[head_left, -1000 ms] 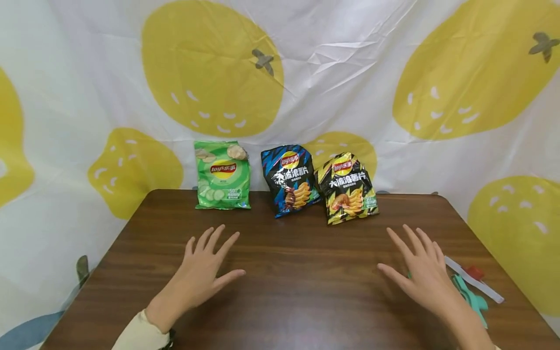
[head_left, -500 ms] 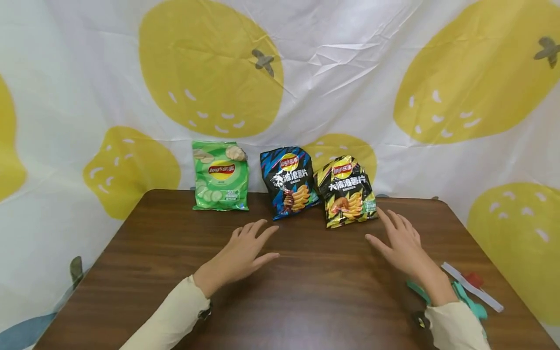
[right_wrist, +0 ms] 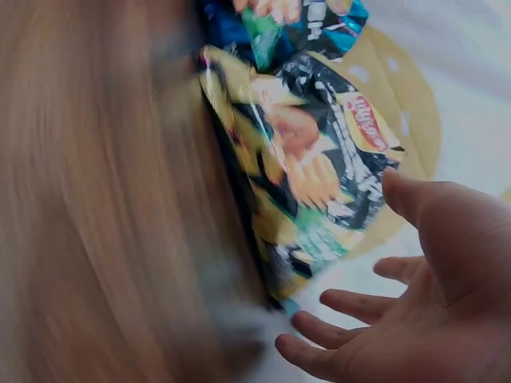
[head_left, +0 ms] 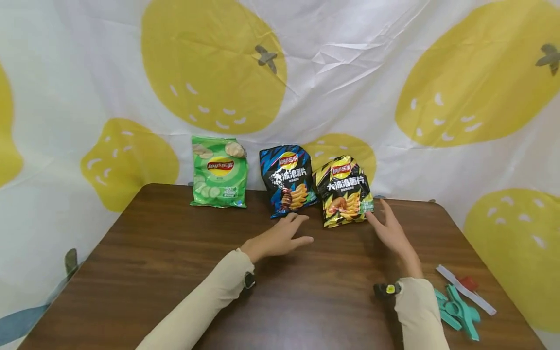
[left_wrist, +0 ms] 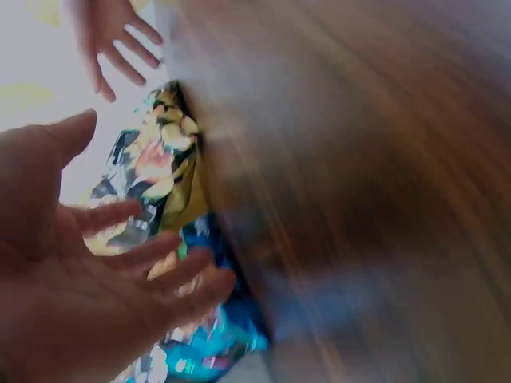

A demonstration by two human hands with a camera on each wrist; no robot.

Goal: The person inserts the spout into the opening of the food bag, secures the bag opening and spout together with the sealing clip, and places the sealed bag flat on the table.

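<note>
Three bags of chips lean on the cloth backdrop at the table's far edge: a green bag (head_left: 219,172), a blue and black bag (head_left: 289,181) and a yellow and black bag (head_left: 343,192). My left hand (head_left: 277,236), fingers extended, is just in front of the blue bag's lower edge. My right hand (head_left: 391,232) reaches beside the lower right corner of the yellow bag (right_wrist: 299,167), thumb apart from the fingers. In the right wrist view a small gap shows between that hand and the bag. Neither hand holds anything.
Green plastic clips (head_left: 459,311) lie on the right of the wooden table (head_left: 175,272), beside a clear strip (head_left: 465,290) and a small red piece (head_left: 468,283). A white cloth (head_left: 341,73) with yellow fruit prints hangs behind.
Both hands have moved forward toward the bags, the left one also rightward and the right one slightly leftward. The bags stay in place, and the green clips have come into fuller view.
</note>
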